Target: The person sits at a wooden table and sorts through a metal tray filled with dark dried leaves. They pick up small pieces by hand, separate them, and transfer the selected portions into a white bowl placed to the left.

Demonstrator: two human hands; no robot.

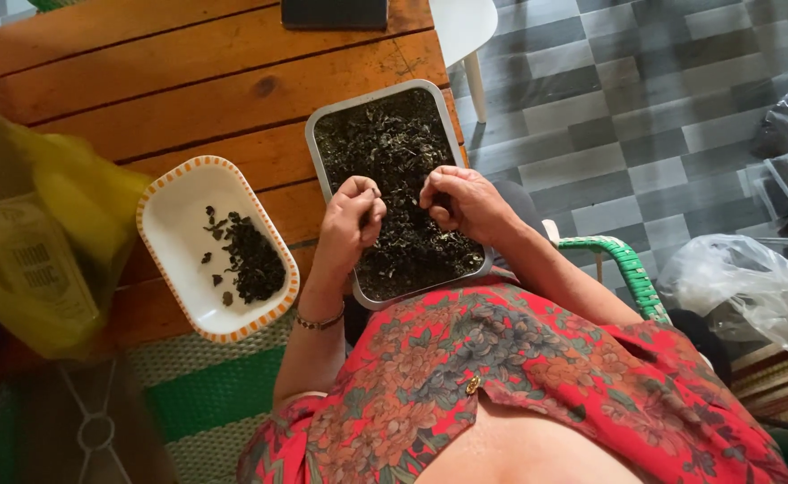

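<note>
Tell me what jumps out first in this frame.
Both hands, left hand and right hand, pinch at dark dried leaves in a grey tray at the wooden table edge. Left of it sits a white dish with orange-striped rim holding a small leaf pile; a yellow bag lies far left.

Left hand [351,218] and right hand [462,203] pinching dried leaves [394,152] over grey tray [316,154], white dish [179,224] beside
</note>
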